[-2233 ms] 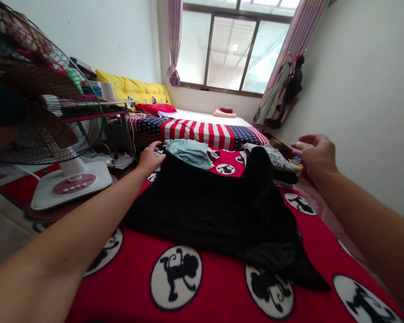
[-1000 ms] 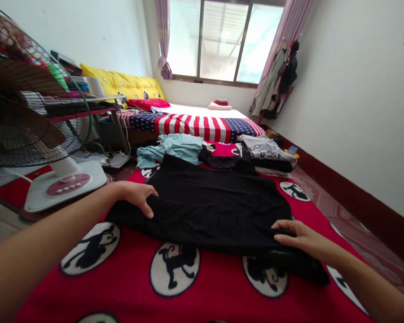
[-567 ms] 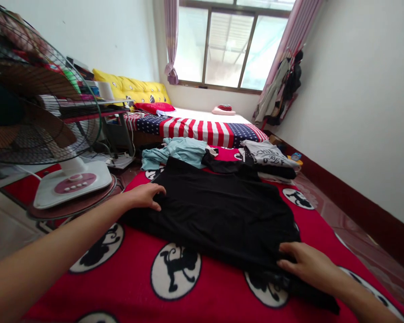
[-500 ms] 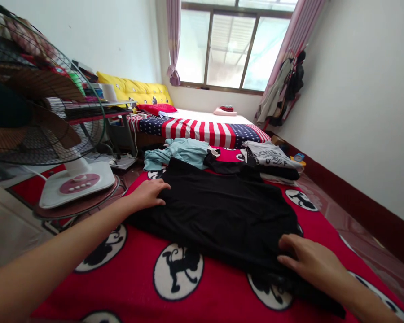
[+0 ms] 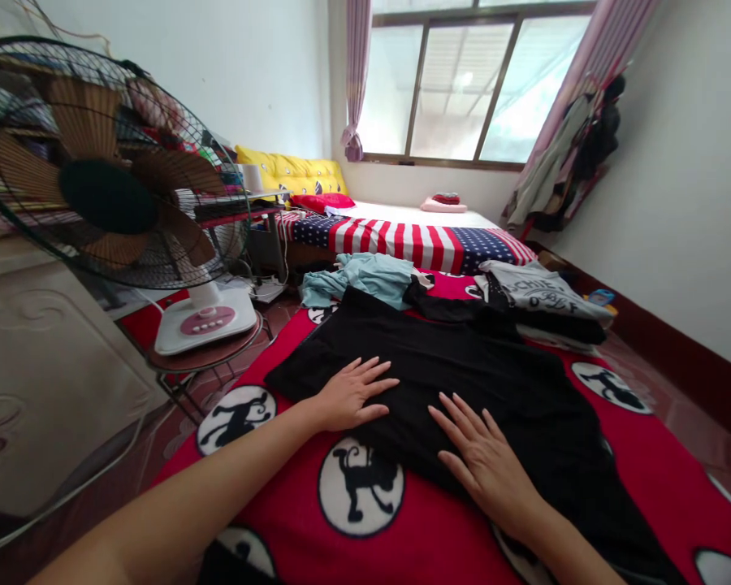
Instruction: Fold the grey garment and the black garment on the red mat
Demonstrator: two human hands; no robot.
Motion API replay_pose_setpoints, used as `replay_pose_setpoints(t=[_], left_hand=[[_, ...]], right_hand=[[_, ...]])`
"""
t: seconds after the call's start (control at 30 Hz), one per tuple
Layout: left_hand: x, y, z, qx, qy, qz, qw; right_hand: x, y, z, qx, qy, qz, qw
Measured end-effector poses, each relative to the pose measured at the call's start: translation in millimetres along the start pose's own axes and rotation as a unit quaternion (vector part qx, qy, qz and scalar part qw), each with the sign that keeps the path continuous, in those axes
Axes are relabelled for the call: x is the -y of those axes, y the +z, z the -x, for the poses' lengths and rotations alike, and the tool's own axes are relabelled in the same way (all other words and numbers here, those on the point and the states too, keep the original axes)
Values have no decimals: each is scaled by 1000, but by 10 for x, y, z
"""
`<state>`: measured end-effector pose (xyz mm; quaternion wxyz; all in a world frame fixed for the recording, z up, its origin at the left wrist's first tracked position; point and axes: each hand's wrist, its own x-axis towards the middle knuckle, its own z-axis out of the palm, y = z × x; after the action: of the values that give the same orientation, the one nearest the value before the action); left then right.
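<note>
A black garment [image 5: 463, 366] lies spread over a red blanket [image 5: 426, 520] printed with monkey figures in white circles. Its exact kind I cannot tell. My left hand [image 5: 354, 396] rests flat on its near left part, fingers spread and pointing right. To the right, my right hand [image 5: 484, 455] also lies palm down on the cloth, with its fingers stretched forward. Neither hand grips the fabric. Beyond the garment's far edge are a crumpled light-blue garment [image 5: 365, 279] and a stack of folded clothes topped by a grey printed shirt [image 5: 542, 291].
An electric fan [image 5: 106, 195] stands on a round stool [image 5: 207, 357] at the left, beside a pale cabinet [image 5: 49, 382]. Farther back is a bed with a striped, starred cover [image 5: 390, 238] under the window. Clothes hang on a rack [image 5: 576, 162] at the right wall.
Both hands have moved inward from the garment's sides and now lie flat, closer together, on its near middle. The camera view has shifted left, showing more of the fan and cabinet.
</note>
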<state>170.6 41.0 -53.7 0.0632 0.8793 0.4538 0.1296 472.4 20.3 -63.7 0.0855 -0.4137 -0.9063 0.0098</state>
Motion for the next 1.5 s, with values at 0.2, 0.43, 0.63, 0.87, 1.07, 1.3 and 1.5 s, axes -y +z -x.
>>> replay_pose_setpoints(t=[0.2, 0.43, 0.63, 0.87, 1.07, 1.3, 1.5], left_hand=[[307, -81, 9, -21, -73, -39, 996], [479, -116, -102, -23, -177, -93, 980], [135, -115, -753, -12, -191, -78, 978], [-96, 290, -1193, -40, -150, -10, 988], [-69, 367, -1157, -66, -153, 13, 986], [-74, 375, -1144, -81, -154, 46, 984], [-56, 391, -1133, -92, -152, 66, 982]], right_hand=[[44, -92, 10, 6, 21, -17, 1000], [107, -131, 23, 7, 58, -49, 997], [151, -425, -229, 8, 61, -54, 997], [-632, -626, -1044, -38, 139, -166, 976], [-1302, -557, -1809, -86, 234, -132, 959], [-1195, -248, -2659, -35, 274, -101, 956], [-1053, -42, -2934, -15, 332, -56, 942]])
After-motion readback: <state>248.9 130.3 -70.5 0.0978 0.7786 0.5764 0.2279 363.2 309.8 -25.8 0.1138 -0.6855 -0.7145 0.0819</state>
